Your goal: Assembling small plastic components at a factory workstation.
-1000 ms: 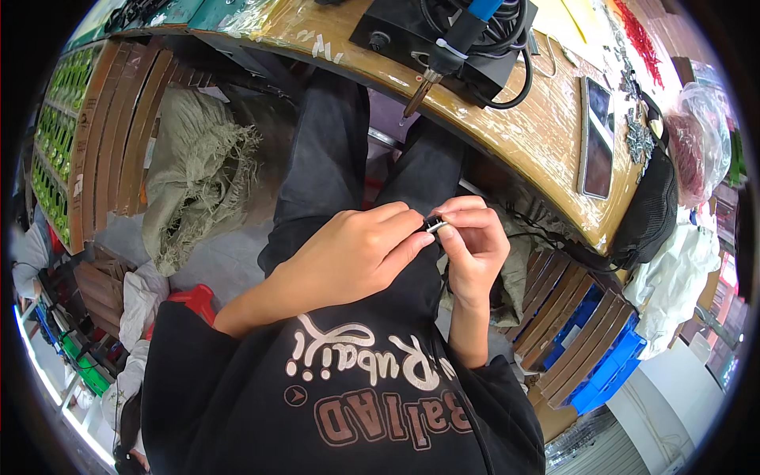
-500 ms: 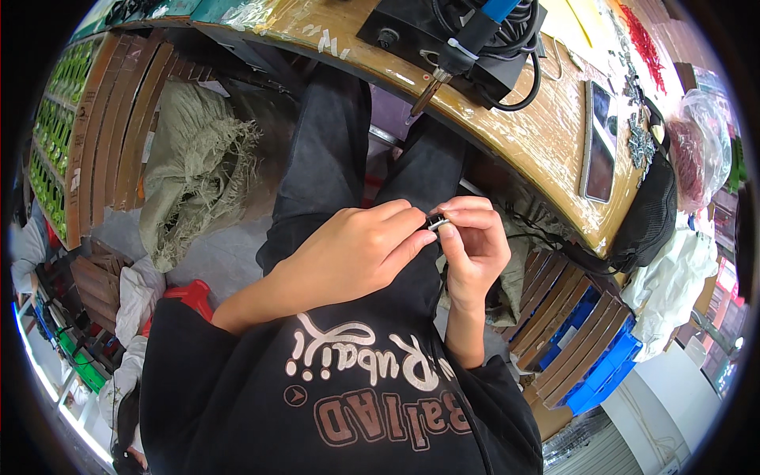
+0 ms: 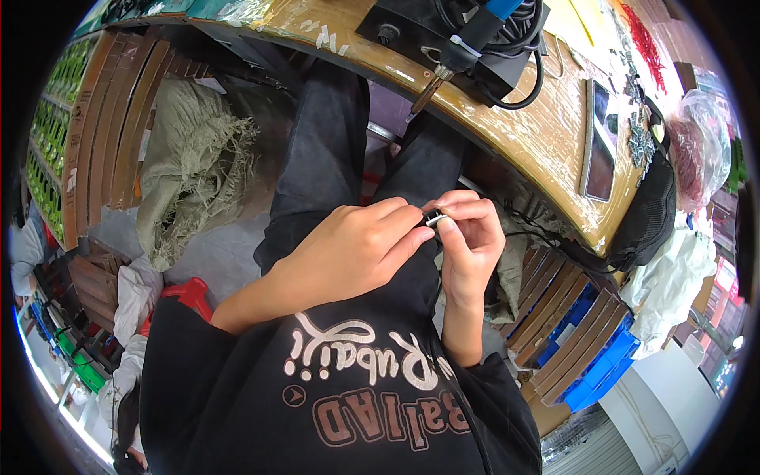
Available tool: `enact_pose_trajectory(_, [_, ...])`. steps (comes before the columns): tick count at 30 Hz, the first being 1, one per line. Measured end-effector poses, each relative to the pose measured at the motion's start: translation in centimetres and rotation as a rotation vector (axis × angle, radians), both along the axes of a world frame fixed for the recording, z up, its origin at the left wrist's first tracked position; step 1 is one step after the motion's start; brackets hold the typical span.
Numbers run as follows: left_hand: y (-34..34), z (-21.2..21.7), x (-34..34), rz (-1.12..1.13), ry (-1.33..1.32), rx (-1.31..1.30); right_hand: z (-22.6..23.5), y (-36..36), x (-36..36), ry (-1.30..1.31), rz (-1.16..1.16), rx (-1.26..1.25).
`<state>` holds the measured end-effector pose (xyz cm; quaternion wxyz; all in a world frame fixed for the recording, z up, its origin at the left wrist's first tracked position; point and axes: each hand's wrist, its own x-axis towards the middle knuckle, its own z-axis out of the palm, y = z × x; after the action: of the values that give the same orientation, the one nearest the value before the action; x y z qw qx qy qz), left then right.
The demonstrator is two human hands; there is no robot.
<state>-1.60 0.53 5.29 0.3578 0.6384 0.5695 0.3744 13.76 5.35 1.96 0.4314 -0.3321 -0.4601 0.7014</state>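
Above my lap, both hands meet around a small black part with a silvery metal strip (image 3: 432, 218); its exact kind is too small to make out. My left hand (image 3: 356, 244) pinches its left end between thumb and fingers. From the other side, my right hand (image 3: 472, 237) closes thumb and fingertips on its right end. My fingers cover much of the part. Beyond my hands, a soldering iron (image 3: 431, 89) rests with its tip jutting past the table's near edge.
The wooden table (image 3: 546, 142) curves across the front and right. On it stand a black box with coiled cable (image 3: 388, 33), a phone (image 3: 600, 142) and small metal pieces (image 3: 641, 142). A woven sack (image 3: 194, 158) and stacked brown trays (image 3: 119, 119) sit left; a blue crate (image 3: 598, 380) is right.
The small part has tilted slightly and shows more of its metal side. My right fingers have shifted a little to the left; my left hand has barely moved.
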Motion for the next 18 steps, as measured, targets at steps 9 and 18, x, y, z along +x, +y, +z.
enact_pose_trajectory(9, [-0.08, -0.30, -0.15, 0.001, 0.058, 0.019, -0.16, 0.05, -0.19, -0.017, 0.008, -0.023])
enact_pose_trajectory(18, [-0.21, -0.32, 0.06, 0.013, 0.014, 0.045, 0.17, 0.37, -0.20, 0.038, 0.052, -0.098])
